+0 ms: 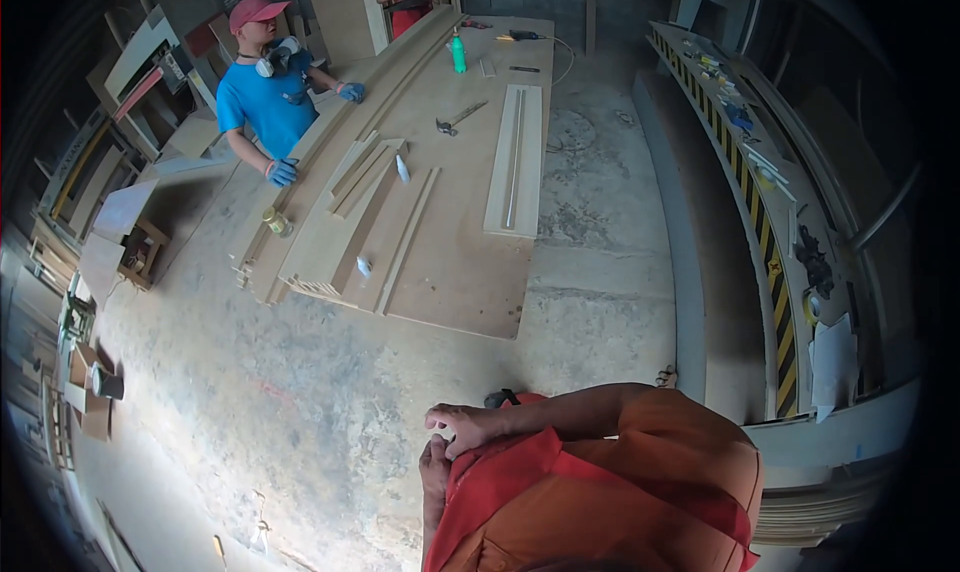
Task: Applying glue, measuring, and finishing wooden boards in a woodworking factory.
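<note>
Provisionally noted left grip (435,466) and right grip (468,427) curled close together beside the red cloth (512,464) across the wearer's front, short of the tabletop (462,290), could not tell whether clamped on anything, and judged cloth light, soft, hardly fragile, best pinched along its edge.

I see a plain red cloth (505,472), creased, worn slantwise over an orange shirt (690,447): broad at the wearer's front, narrowing to a band across the body. From here, I can't make out any fastening.
</note>
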The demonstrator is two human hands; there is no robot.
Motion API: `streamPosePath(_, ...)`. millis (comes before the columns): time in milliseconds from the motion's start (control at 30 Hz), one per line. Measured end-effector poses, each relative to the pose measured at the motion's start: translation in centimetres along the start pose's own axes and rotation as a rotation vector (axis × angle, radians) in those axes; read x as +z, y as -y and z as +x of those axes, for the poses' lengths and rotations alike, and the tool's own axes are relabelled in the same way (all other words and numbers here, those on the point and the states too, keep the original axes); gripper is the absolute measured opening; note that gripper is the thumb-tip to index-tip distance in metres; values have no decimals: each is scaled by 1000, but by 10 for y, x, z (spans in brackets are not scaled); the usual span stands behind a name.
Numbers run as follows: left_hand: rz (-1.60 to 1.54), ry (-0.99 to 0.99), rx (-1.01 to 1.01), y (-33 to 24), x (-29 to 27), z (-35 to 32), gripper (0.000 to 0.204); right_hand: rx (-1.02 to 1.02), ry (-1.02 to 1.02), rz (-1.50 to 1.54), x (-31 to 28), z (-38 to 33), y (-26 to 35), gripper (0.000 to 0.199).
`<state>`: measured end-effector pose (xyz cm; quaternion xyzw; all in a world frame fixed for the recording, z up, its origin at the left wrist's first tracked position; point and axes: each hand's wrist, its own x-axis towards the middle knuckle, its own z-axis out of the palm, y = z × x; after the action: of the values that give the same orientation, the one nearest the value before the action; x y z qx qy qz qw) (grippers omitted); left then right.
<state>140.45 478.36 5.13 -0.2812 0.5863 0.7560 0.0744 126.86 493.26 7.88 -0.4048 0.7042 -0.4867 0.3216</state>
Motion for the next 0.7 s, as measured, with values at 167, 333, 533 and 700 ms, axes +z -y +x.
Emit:
streamPosePath(167, 36, 6, 13, 2, -4, 0, 60, -13, -36, -37, 0, 1, 4, 72)
streamPosePath(333, 100, 2, -13, 8, -16, 6, 64, -13, -63, -98, -1, 2, 6, 68)
streamPosePath(533, 51, 21, -10, 11, -19, 7, 67, -23, -94, -97, -2, 5, 1, 71)
streamPosePath(700, 53, 46, 35, 6, -28, -1, 64, -36, -112, -113, 0, 8, -5, 61)
